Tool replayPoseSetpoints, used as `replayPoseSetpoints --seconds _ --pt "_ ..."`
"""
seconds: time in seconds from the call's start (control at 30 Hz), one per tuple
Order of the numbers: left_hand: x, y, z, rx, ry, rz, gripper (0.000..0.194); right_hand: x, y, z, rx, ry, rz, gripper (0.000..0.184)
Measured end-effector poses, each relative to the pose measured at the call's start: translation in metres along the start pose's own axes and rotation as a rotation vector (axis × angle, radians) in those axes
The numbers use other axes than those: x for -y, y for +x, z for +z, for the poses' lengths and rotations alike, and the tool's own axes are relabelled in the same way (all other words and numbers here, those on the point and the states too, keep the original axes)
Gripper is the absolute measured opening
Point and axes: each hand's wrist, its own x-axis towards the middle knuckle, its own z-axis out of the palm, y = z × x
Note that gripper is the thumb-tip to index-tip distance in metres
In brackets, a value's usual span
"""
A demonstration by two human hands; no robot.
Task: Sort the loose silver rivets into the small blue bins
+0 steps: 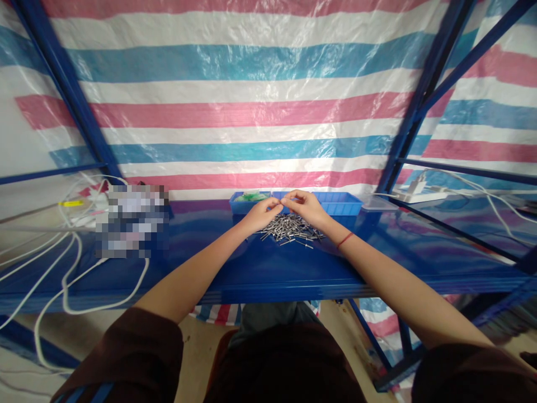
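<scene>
My left hand (263, 214) and my right hand (307, 207) meet fingertip to fingertip above a heap of metal blind rivets (289, 228). The fingers of both are closed in a pinch. Whatever sits between them is too small to make out. Below the hands, the silvery rivets lie loose on the blue tabletop (268, 266), a few of them apart at the near side of the heap. Just behind stands a blue plastic bin (342, 204) with its front partly hidden by my right hand. Left of it, another blue bin (237, 206) holds green and whitish pieces.
White cables (75, 268) run over the table's left side, near a blurred-out patch (132, 221). A white power strip (419, 193) with a plug lies at the right, beside a clear plastic lid or tray (380, 202). Blue metal posts (409, 112) and striped sheeting enclose the back.
</scene>
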Motion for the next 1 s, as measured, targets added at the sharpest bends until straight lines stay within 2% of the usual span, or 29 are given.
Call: replayPoseSetpoints --seconds 0.2,0.33,0.53,0.67,0.73,0.83,0.9,1.0 --pt "0.006 -0.003 0.004 -0.045 0.104 0.003 0.019 -0.007 0.002 0.0 -0.004 -0.073 -0.04 0.025" --pt "0.008 -0.004 0.006 -0.057 0.137 -0.012 0.018 -0.01 0.004 -0.001 0.041 -0.122 -0.095 0.02" --pt "0.006 -0.002 -0.001 -0.175 0.136 -0.008 0.019 -0.004 0.002 -0.009 0.014 -0.283 -0.096 0.025" --pt "0.005 0.0 -0.005 -0.204 0.118 -0.001 0.022 -0.011 0.005 -0.014 0.024 -0.376 -0.107 0.03" --pt "0.007 0.002 -0.005 -0.214 0.116 -0.017 0.026 -0.018 0.009 -0.017 -0.036 -0.422 -0.119 0.031" --pt "0.012 0.003 -0.007 -0.192 0.205 -0.007 0.032 -0.03 0.016 -0.025 -0.22 -0.568 -0.095 0.031" --pt "0.015 0.003 -0.01 -0.131 0.33 0.07 0.031 -0.037 0.019 -0.03 -0.309 -0.739 -0.052 0.03" --pt "0.021 0.002 -0.012 -0.053 0.489 0.169 0.027 -0.04 0.02 -0.033 -0.345 -0.927 -0.03 0.029"
